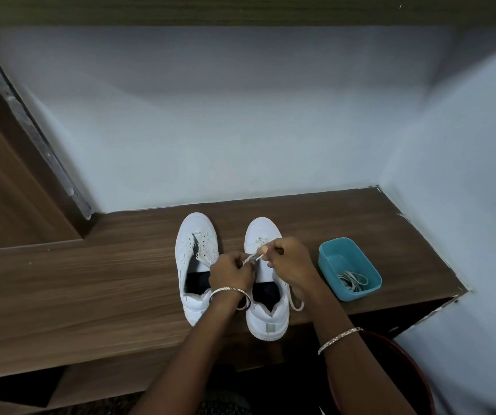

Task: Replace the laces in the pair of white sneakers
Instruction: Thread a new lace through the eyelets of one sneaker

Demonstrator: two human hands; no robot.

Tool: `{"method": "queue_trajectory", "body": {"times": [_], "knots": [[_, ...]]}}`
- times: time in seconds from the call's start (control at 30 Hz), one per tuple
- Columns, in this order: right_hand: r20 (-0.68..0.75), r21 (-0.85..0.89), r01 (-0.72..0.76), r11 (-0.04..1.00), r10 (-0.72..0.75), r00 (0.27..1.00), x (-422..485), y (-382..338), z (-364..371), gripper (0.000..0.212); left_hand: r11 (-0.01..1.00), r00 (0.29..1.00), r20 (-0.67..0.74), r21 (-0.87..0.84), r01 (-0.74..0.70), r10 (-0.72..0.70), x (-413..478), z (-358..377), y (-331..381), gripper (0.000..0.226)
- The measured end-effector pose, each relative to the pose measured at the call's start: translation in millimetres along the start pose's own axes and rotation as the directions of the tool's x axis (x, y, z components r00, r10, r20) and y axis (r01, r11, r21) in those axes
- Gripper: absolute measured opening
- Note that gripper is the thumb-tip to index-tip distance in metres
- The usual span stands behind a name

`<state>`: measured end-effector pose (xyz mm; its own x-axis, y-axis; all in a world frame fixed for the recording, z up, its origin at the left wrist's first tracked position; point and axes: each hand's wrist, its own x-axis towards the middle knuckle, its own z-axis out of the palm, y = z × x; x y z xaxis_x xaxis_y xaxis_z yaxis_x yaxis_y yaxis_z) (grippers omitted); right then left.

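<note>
Both forearms, each with a thin silver bangle [340, 339], reach over a dark wood-grain shelf [91, 283] set in a corner of pale blue-grey walls [240, 130]. Two white sneakers [196, 265] stand side by side, toes to the wall. Left hand [231, 272] and right hand [290, 259], fingers closed, pinch a white lace [252, 258] over the right shoe. Just right sits a teal plastic tub [330, 250] holding coiled white laces [353, 281].
</note>
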<state>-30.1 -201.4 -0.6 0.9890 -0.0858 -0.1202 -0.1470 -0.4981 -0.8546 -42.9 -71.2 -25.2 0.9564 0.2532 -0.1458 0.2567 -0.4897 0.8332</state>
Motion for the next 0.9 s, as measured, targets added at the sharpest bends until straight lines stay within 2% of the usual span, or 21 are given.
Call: {"method": "queue_trajectory", "body": {"times": [0.07,0.13,0.3,0.7,0.8,0.9], "knots": [[-0.02,0.002,-0.001,1.0,0.001,1.0,-1,2,4,0.016,0.993,0.994,0.058,-0.074,0.093,-0.088,6,-3,-1,0.007],[-0.082,0.011,-0.001,1.0,0.002,0.997,-1,6,5,0.012,0.977,0.985,0.095,-0.148,0.156,-0.143,12,-3,-4,0.016],[-0.124,-0.007,0.022,1.0,-0.023,0.992,-3,15,5,0.011,0.944,0.972,0.116,-0.238,0.227,-0.204,18,-4,-5,0.024],[-0.126,-0.262,0.106,0.959,-0.142,0.982,0,14,24,0.011,0.894,0.961,0.178,-0.36,0.265,-0.213,18,-5,-6,0.019],[-0.091,-0.328,0.158,0.932,-0.197,0.976,-2,11,27,0.014,0.885,0.956,0.229,-0.383,0.263,-0.184,19,-6,-10,0.017],[-0.121,-0.279,0.194,0.941,-0.235,0.964,-3,12,28,0.01,0.853,0.942,0.285,-0.432,0.292,-0.178,20,-10,-10,0.023]]}}
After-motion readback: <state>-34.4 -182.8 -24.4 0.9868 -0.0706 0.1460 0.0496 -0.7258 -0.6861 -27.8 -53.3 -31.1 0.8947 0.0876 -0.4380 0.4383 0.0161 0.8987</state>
